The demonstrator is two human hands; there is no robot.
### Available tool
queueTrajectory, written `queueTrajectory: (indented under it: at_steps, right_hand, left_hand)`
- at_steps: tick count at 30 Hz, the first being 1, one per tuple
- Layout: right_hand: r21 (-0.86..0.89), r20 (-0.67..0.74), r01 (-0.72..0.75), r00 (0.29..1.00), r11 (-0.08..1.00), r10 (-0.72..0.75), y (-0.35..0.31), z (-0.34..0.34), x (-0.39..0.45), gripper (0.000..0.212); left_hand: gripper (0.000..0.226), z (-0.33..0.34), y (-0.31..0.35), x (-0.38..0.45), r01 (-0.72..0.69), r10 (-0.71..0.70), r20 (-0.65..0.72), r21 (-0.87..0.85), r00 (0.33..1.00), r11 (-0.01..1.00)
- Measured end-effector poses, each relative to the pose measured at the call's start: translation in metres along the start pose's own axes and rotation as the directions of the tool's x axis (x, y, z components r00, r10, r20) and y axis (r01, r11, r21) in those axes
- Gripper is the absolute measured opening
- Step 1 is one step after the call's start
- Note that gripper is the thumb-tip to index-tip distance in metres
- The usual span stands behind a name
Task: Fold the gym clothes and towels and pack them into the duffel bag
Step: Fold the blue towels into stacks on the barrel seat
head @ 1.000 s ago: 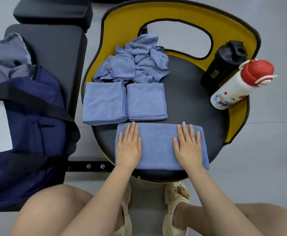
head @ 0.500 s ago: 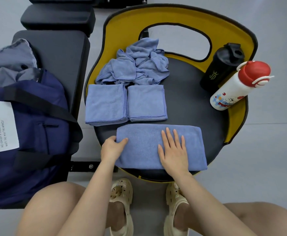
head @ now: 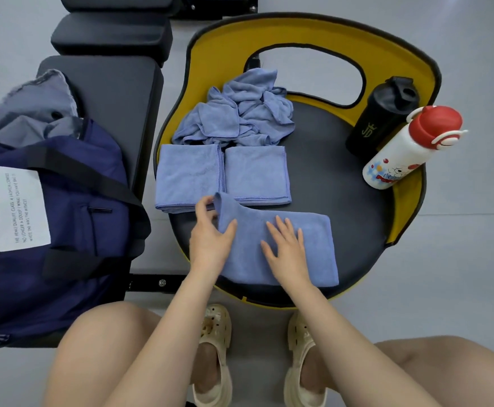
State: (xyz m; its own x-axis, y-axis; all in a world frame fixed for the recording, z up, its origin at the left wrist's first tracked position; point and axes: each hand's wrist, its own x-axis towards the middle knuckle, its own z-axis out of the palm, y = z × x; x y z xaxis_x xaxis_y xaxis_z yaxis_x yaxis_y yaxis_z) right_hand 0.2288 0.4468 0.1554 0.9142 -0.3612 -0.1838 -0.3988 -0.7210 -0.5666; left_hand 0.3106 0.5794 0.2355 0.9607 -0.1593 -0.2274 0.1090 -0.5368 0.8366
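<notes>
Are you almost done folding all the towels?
About halfway. Two folded towels lie side by side on the seat. The left hand is lifting one end of a third towel while the right hand presses it flat. The crumpled pile behind still needs folding, and none of these is in the bag yet.

Your black-and-yellow seat [head: 342,224] carries two folded blue towels [head: 223,174], a crumpled towel heap [head: 239,116], a half-folded towel [head: 281,248] and two bottles [head: 398,136]. Your navy duffel bag [head: 49,230] sits on the black bench [head: 107,92] just left of it.
</notes>
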Motion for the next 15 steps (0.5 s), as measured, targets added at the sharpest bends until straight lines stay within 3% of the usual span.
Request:
queueTrajectory:
  at_steps: [2, 4, 7, 9, 11, 13, 15]
  right_hand:
    - [0.385, -0.106, -0.067, 0.988, 0.921, 0.116, -0.011, -0.013, -0.005, 0.033]
    - [0.636, -0.038, -0.147, 0.975, 0.758, 0.221, -0.022, -0.023, -0.009, 0.018]
    - [0.812, 0.116, -0.269, 0.944, 0.518, 0.309, -0.030, -0.034, -0.008, 0.032]
    - [0.797, 0.150, -0.302, 0.938, 0.523, 0.314, -0.027, -0.038, -0.009, 0.031]
    - [0.760, 0.106, -0.272, 0.948, 0.590, 0.301, -0.022, -0.040, -0.013, 0.014]
    - [0.720, 0.035, -0.239, 0.950, 0.652, 0.309, -0.016, -0.043, -0.015, 0.011]
    - [0.658, -0.009, -0.242, 0.945, 0.713, 0.328, -0.009, -0.048, -0.016, 0.010]
  left_hand:
    - [0.060, 0.011, 0.006, -0.006, -0.029, 0.026, 0.063, 0.049, 0.998, 0.998]
    - [0.061, 0.022, 0.010, -0.011, -0.030, 0.024, 0.132, 0.045, 0.991, 0.999]
    - [0.041, 0.039, 0.011, -0.017, 0.030, -0.015, 0.254, -0.052, 0.967, 0.998]
    - [0.034, 0.047, 0.008, -0.020, 0.040, -0.007, 0.330, -0.092, 0.944, 0.995]
    - [0.042, 0.048, 0.004, -0.024, -0.034, 0.069, 0.334, -0.110, 0.940, 0.993]
    - [0.051, 0.045, -0.002, -0.028, -0.167, 0.165, 0.301, -0.017, 0.939, 0.986]
    - [0.059, 0.043, -0.008, -0.032, -0.342, 0.270, 0.399, 0.120, 0.876, 0.932]
